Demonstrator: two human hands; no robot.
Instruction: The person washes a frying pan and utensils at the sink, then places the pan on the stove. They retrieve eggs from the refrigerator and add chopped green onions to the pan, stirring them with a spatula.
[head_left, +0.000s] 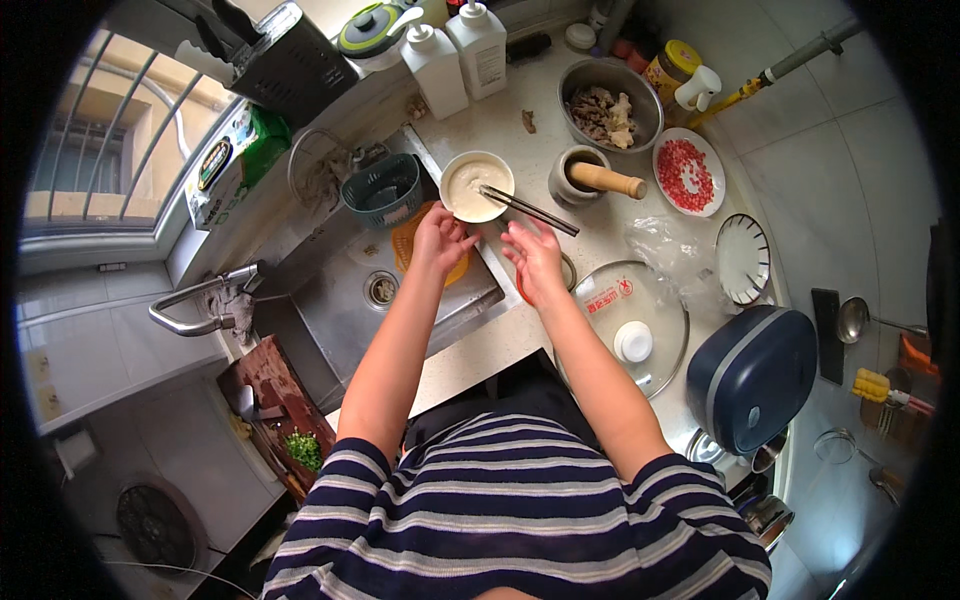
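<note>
A white bowl (451, 193) of pale, creamy batter stands on the counter at the sink's edge. Dark chopsticks (536, 211) rest in it, their ends sticking out to the right over the rim. My left hand (442, 241) is just below the bowl, fingers spread and holding nothing; whether its fingertips touch the bowl, I cannot tell. Below the chopsticks' ends, my right hand (534, 255) is likewise empty with fingers apart. A round, red-edged thing (523, 289) lies partly hidden under the right hand.
The steel sink (330, 292) holds a dark green colander (382, 191) and an orange basket (405, 247). Rightward stand a stone mortar (568, 187) with a wooden pestle (607, 180), a steel bowl (652, 124) of meat, a plate (718, 161) of red bits and a glass lid (600, 337).
</note>
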